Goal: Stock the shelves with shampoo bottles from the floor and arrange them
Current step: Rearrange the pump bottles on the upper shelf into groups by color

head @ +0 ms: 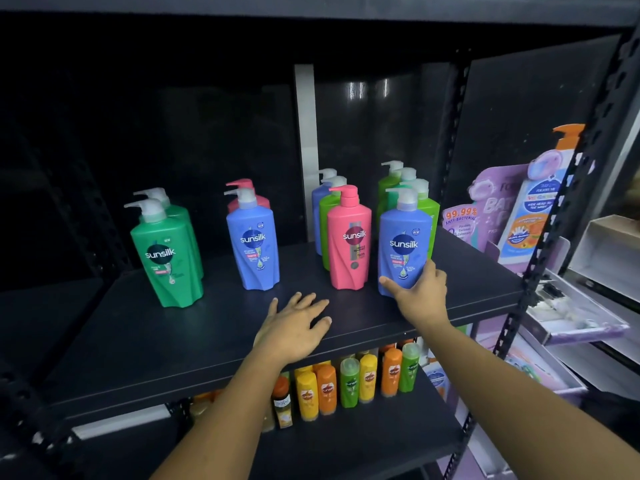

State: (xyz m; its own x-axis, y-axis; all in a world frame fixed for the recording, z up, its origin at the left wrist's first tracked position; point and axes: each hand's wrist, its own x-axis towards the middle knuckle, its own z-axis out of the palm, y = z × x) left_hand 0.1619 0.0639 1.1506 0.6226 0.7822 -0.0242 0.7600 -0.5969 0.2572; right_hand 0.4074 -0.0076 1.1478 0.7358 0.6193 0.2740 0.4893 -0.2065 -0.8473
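On the dark shelf [207,341] stand several pump shampoo bottles. My right hand [420,292] grips the base of a blue bottle [403,237] at the front right. Beside it stands a pink bottle [349,240], with green and blue bottles in rows behind both. A second blue bottle [252,240] stands mid-shelf with a pink one behind it. At the left a green bottle [166,254] stands in front of another green one. My left hand [294,327] rests flat on the shelf's front edge, fingers spread, holding nothing.
A lower shelf holds small yellow, orange and green bottles [346,379]. To the right, past the perforated upright [550,216], stand an orange-pump bottle [540,199] and purple packs. A white strip [306,133] runs up the back wall.
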